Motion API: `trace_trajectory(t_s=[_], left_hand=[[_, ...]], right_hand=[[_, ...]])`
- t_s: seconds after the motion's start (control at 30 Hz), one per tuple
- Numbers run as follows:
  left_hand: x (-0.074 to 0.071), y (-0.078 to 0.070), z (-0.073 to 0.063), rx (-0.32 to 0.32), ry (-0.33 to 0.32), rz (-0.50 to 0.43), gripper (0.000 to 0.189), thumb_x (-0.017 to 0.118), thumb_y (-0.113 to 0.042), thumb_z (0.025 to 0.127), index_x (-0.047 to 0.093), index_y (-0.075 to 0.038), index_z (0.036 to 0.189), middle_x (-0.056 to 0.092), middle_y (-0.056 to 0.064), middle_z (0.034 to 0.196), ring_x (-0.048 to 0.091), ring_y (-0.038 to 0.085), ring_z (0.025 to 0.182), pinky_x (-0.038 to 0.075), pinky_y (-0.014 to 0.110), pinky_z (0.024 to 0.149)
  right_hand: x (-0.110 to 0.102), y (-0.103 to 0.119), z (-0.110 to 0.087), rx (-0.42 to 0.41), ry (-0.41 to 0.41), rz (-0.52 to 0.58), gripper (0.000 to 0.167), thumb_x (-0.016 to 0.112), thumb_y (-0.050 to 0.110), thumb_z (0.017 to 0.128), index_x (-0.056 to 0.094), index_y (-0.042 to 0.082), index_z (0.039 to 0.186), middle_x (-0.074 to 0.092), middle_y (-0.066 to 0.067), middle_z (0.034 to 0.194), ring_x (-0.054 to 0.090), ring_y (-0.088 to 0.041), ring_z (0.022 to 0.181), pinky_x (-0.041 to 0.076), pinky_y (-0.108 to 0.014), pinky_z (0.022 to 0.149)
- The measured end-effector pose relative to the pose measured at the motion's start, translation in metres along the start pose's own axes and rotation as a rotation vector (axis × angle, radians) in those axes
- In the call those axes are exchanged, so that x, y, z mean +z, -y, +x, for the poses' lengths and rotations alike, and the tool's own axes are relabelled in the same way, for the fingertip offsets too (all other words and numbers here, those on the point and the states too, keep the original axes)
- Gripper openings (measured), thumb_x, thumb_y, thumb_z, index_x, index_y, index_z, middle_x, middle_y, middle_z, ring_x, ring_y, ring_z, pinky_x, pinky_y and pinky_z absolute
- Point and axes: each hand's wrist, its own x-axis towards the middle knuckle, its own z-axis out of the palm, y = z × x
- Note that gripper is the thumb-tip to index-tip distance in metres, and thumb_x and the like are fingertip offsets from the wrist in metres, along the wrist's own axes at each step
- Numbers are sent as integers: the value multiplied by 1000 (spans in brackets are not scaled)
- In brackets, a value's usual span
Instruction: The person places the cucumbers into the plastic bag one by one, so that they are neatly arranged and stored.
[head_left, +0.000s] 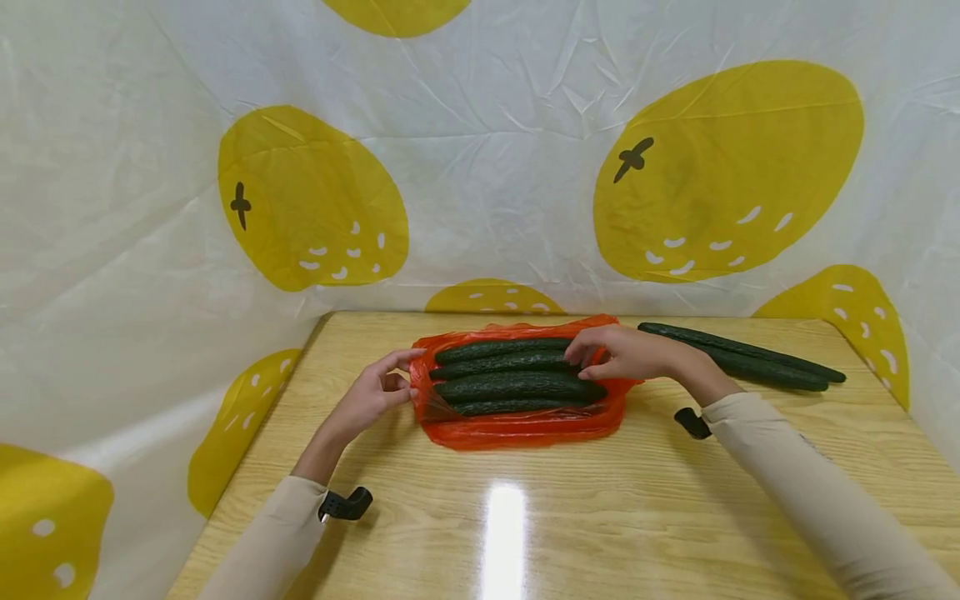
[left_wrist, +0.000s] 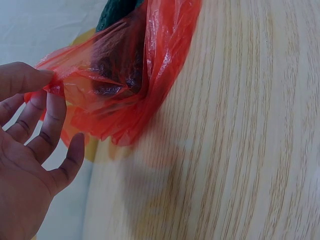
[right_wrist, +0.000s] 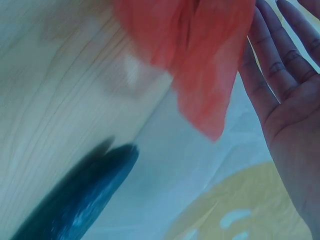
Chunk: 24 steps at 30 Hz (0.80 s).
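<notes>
Several dark green cucumbers [head_left: 517, 385] lie side by side in a thin red plastic bag [head_left: 517, 433], which is spread open at the top. At the bag's left end, my left hand [head_left: 375, 385] pinches the edge of the plastic between thumb and fingers; the left wrist view shows the pinched red bag [left_wrist: 120, 110] up close. My right hand [head_left: 626, 354] hovers over the right end of the cucumbers, fingers extended and slightly bent. In the right wrist view, the right hand [right_wrist: 285, 85] is beside the red plastic, with its fingertips partly out of frame.
Two more cucumbers [head_left: 750, 358] lie on the wooden table [head_left: 600, 517] to the right of the bag, near the back edge. A white sheet [head_left: 487, 192] with yellow fruit prints hangs behind the table and on both sides.
</notes>
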Motion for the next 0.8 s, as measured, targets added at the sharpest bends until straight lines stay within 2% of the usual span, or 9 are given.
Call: trace_trajectory(t_s=[0.2,0.5,0.8], left_hand=[[0,0,0,3,1,-14,58,66,4,95,48,-3,149,50,21,120,60,29,84,55,34,74],[0,0,-1,-9,-4,-20,58,66,3,94,49,-7,149,49,21,120,60,23,83,54,32,72],[-1,-1,-1,-9,-3,-14,59,65,5,94,48,-5,149,51,20,120,60,29,83,54,33,71]], right_hand=[[-9,-14,-24,61,-34,30,36,66,28,100,63,10,131,66,-9,125,64,-19,107,52,-46,96],[-21,-30,-54,61,-89,54,32,67,19,99,65,5,128,68,-11,121,66,-26,108,55,-39,92],[-36,-49,-90,100,-194,11,33,70,14,97,65,7,128,68,-10,121,66,-26,107,56,-32,88]])
